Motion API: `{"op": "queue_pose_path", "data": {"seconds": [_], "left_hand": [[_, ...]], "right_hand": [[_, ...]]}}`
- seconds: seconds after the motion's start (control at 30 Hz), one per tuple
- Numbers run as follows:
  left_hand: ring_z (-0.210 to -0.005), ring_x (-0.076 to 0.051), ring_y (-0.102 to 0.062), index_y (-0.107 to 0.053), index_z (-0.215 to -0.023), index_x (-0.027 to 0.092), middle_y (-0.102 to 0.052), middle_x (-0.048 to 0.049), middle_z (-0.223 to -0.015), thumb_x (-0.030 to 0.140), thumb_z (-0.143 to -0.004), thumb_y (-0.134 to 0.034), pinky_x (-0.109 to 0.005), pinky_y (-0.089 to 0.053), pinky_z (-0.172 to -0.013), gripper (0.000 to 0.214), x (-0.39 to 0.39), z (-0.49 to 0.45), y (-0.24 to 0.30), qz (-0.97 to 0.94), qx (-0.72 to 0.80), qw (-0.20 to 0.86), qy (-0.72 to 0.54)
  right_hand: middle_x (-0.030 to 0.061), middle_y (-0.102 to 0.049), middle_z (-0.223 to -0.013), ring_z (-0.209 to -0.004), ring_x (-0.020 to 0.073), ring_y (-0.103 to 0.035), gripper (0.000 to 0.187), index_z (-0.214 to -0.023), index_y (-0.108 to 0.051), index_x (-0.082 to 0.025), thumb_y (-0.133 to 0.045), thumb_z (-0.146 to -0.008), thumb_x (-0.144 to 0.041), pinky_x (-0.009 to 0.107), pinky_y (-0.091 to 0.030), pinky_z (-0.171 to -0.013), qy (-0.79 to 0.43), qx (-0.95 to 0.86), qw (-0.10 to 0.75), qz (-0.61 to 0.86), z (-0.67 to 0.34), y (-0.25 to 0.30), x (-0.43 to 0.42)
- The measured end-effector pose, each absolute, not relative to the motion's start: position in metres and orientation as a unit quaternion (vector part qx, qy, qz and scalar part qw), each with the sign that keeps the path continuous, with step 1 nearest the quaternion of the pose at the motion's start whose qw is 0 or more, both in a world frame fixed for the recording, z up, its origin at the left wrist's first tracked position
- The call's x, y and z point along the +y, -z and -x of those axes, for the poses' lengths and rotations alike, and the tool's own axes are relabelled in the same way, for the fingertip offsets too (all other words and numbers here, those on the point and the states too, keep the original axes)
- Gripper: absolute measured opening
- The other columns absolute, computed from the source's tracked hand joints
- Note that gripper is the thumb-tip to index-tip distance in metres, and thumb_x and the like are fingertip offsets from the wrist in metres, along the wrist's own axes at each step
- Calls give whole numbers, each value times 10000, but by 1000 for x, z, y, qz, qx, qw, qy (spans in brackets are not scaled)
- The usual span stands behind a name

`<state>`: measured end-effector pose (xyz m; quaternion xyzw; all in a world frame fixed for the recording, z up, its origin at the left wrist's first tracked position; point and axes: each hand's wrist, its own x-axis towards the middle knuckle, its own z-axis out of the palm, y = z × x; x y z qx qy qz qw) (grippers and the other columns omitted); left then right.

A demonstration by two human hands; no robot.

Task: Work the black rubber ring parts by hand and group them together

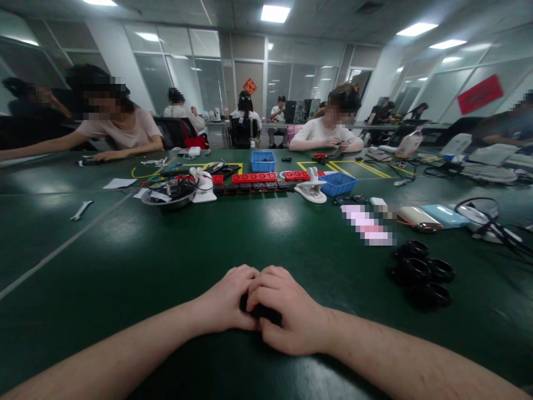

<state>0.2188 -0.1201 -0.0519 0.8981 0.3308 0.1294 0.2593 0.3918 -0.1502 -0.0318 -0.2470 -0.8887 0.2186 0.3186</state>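
Close together over the near part of the green table, my two hands curl round a small black part. My left hand grips it from the left, fingers bent. My right hand closes over it from the right, its fingers meeting those of the left. Only a dark patch of the part shows between the fingers, so its shape and kind are hidden. To the right of my right hand stand several black round, ring-like parts, grouped on the table.
Farther back are a metal bowl with cables, white clamps, red power strips and blue bins. A wrench lies left; a blue power bank lies right. Co-workers sit across the table.
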Motion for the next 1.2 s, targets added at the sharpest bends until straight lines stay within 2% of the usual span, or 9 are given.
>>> {"op": "queue_pose_path", "data": {"seconds": [0.27,0.37,0.47,0.57,0.67,0.77,0.9,1.0,1.2], "left_hand": [[-919,-224,-497,-599,-993,245,-561,-4,-981,384,-658,-760,-333,-374,-820,396,-114,-214,50,-918,280,265,-93],[-931,-237,-492,-589,-1024,244,-559,-19,-1006,452,-674,-733,-356,-375,-834,431,-116,-214,47,-921,280,255,-91],[-938,-256,-494,-557,-1062,223,-553,-37,-1033,488,-611,-755,-390,-377,-859,559,-123,-216,46,-913,301,252,-110],[-925,-284,-500,-520,-1072,177,-554,-70,-1029,462,-570,-760,-444,-381,-856,626,-135,-222,47,-892,360,236,-138],[-894,-293,-510,-523,-962,159,-564,-86,-975,411,-601,-719,-464,-398,-821,481,-144,-228,48,-874,404,223,-154],[-850,-266,-530,-524,-839,177,-581,-57,-899,305,-633,-687,-434,-414,-800,292,-143,-230,49,-866,402,249,-161],[-845,-228,-545,-545,-861,190,-594,-15,-899,209,-613,-692,-364,-422,-797,289,-133,-227,50,-877,359,280,-155],[-830,-215,-551,-566,-846,190,-598,1,-881,181,-598,-704,-335,-424,-782,283,-127,-224,49,-886,332,292,-142],[-871,-217,-570,-619,-863,216,-630,21,-898,256,-625,-740,-310,-421,-800,269,-117,-220,44,-896,286,317,-118]], "right_hand": [[31,-599,-777,-802,157,-555,146,-659,-519,-184,-387,-605,-149,321,-392,-790,-237,-906,309,165,-392,30,-149],[41,-615,-850,-855,170,-549,206,-789,-552,-186,-412,-638,-179,341,-387,-826,-232,-905,317,164,-393,30,-150],[61,-610,-955,-918,183,-527,244,-940,-543,-176,-481,-713,-241,353,-379,-852,-218,-893,342,194,-393,30,-152],[72,-594,-959,-891,199,-511,324,-966,-539,-159,-599,-722,-364,362,-385,-823,-200,-879,340,266,-392,31,-153],[57,-571,-889,-813,192,-494,395,-899,-548,-154,-693,-654,-427,352,-401,-761,-196,-866,307,342,-389,32,-153],[41,-556,-855,-790,179,-483,309,-828,-556,-161,-719,-645,-350,320,-405,-719,-197,-860,284,375,-388,32,-153],[31,-568,-850,-804,174,-495,202,-811,-565,-176,-670,-652,-243,314,-403,-730,-193,-869,301,343,-390,32,-152],[31,-586,-835,-809,171,-519,126,-779,-556,-184,-543,-654,-171,326,-406,-758,-200,-882,325,278,-391,33,-151],[40,-623,-832,-865,152,-577,161,-705,-524,-192,-391,-639,-129,328,-420,-834,-230,-896,340,171,-390,33,-150]]}}
